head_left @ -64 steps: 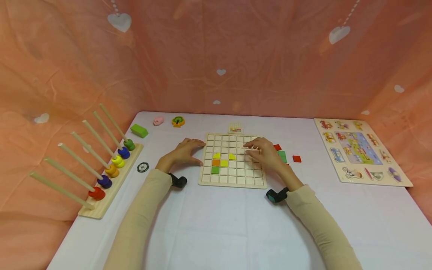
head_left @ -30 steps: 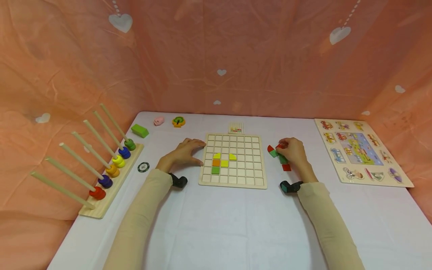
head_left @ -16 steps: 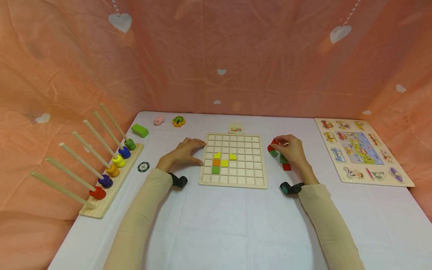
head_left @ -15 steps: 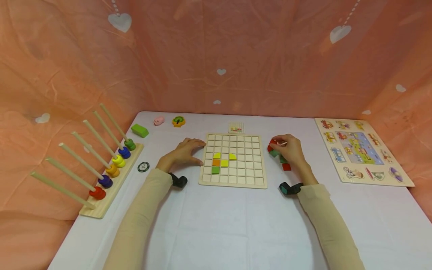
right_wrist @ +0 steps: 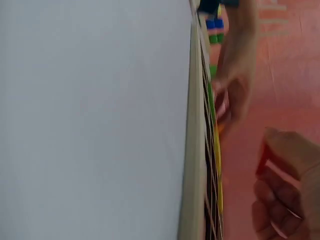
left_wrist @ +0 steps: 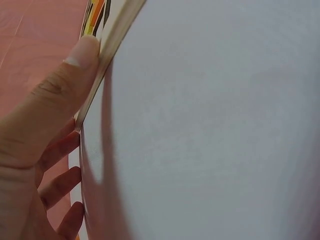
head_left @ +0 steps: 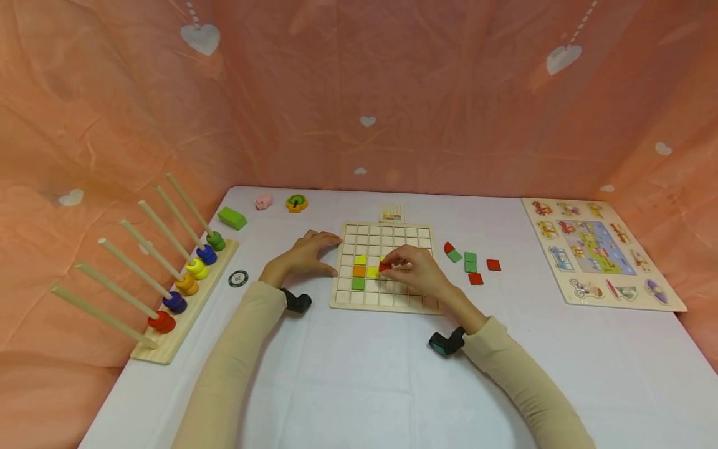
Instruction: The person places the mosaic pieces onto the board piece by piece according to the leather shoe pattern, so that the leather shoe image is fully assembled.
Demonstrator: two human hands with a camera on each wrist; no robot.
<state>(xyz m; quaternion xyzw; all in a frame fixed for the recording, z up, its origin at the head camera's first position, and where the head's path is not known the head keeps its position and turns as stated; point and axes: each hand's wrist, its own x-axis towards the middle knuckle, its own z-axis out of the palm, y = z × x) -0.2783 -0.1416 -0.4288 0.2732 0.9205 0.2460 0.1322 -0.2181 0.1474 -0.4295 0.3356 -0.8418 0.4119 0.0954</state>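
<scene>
In the head view, my right hand point(head_left: 417, 269) pinches a small red tile point(head_left: 384, 266) over the wooden grid board point(head_left: 387, 300). The right wrist view shows the red tile point(right_wrist: 263, 159) between thumb and fingertips. On the board lie an orange tile point(head_left: 359, 271), a green tile point(head_left: 358, 284) and a yellow square point(head_left: 373, 272). A yellow corner-cut piece point(head_left: 360, 259) sits above the orange one; another yellow piece is partly hidden by the right hand. My left hand point(head_left: 305, 254) rests at the board's left edge, thumb and fingers spread, touching it.
Loose red and green tiles point(head_left: 470, 262) lie right of the board. A small pattern card point(head_left: 391, 214) lies behind it. At left stands a peg stacker point(head_left: 185, 312); a green block point(head_left: 232, 217) and round chip point(head_left: 238, 278) lie nearby. A picture puzzle point(head_left: 603, 249) lies far right.
My right hand picked up a red tile from the loose tiles at the right and carried it left over the board. My left hand has stayed at the board's edge.
</scene>
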